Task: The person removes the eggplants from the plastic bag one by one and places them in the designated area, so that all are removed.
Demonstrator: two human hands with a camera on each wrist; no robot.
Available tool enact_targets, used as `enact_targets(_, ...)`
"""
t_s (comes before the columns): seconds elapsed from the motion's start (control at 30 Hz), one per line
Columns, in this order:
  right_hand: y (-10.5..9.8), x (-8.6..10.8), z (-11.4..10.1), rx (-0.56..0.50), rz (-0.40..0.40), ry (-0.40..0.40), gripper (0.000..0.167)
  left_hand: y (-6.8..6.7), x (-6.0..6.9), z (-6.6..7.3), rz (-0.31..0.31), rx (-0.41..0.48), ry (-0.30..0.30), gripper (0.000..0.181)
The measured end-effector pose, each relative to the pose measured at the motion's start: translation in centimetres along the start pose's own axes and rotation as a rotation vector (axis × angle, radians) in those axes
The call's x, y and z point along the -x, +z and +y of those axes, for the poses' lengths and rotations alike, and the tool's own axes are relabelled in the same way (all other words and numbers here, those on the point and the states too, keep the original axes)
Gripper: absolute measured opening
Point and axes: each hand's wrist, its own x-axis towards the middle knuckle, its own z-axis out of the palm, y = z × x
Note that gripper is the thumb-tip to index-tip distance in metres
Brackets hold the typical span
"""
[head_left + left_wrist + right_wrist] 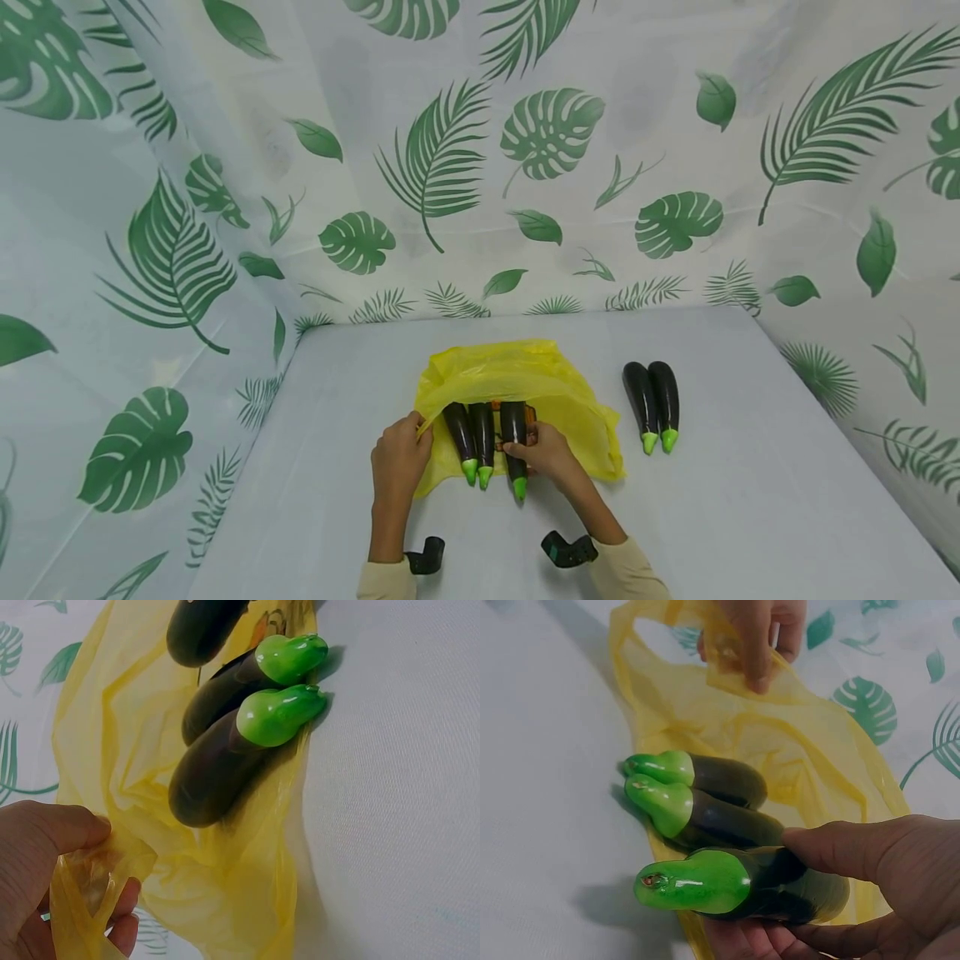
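A yellow plastic bag (495, 367) lies with its mouth toward the person. The left hand (399, 457) pinches the left edge of its mouth, lifting it; in the left wrist view the thumb and fingers (86, 829) hold the thin film. Two dark eggplants with green caps (727, 825) lie side by side in the mouth, caps outward. The right hand (551, 457) grips a third eggplant (514, 429) to their right, thumb on top and fingers beneath in the right wrist view (900, 889). Something orange (530, 414) shows partly behind it, too hidden to identify.
Two more eggplants (651, 404) lie side by side on the white table (735, 467), to the right of the bag. A white sheet printed with green leaves (465, 275) hangs behind the table and along both sides.
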Motion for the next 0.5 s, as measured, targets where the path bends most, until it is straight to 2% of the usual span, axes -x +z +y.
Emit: enact_targets(0.5,-0.73,0.87,-0.27,-0.022,-0.037,0.010,0.051,0.09,-0.04,-0.02,-0.005,-0.001,-0.003,0.008)
